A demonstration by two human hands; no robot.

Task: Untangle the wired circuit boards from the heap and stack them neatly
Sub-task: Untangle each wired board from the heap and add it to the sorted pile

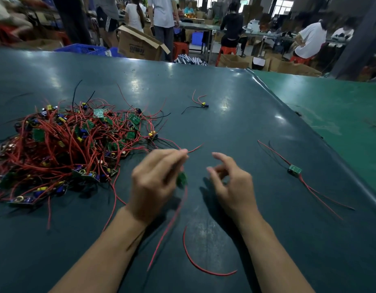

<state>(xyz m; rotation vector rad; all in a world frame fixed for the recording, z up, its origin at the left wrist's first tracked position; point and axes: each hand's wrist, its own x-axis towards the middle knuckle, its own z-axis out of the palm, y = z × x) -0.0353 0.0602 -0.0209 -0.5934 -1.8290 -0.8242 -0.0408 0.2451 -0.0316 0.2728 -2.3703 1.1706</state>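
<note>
While the left hand (155,182) hangs above the dark table (235,115), its curled fingers grip a small green board (181,179), and its fingertips pinch a red wire (194,148) that runs up and away past them. More red wire (168,227) trails down from the held board toward the person, blurred along its length. Just right of this grip, apart from it, the right hand (231,185) holds nothing: its fingers are loosely bent, the forefinger stretched out toward the left hand, and no wire or board touches it that can be made out.

To the left of the gripping hand, near it, lies the heap (62,144), a tangle of red and black wires with many green boards and their blue and yellow parts mixed through. Some wires from the heap's near edge reach toward the left hand; whether the held board is free of them cannot be told.

Well to the right of both hands, one board with long red and black leads (295,169) lies alone on the table. Beyond the hands, farther off, another small wired board (204,105) lies by itself. Below the right forearm, a loose curved piece of red wire (201,268) rests on the table.
</note>
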